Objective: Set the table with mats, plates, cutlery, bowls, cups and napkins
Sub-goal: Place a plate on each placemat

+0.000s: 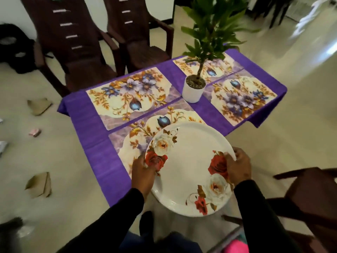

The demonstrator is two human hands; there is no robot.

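Holding plate (189, 172) by opposite rims, left hand (144, 172) and right hand (237, 167) both gripping, over near mat (138, 141).
Lower flat, centre on mat; plate possibly stacked, edge blurred.

You see soft, even indoor light with faint shadows. Glare washes the floor (310, 57) at upper right. The wide lens bends the chairs (76, 52) at upper left, and the whole frame is slightly blurred, most at the edges.
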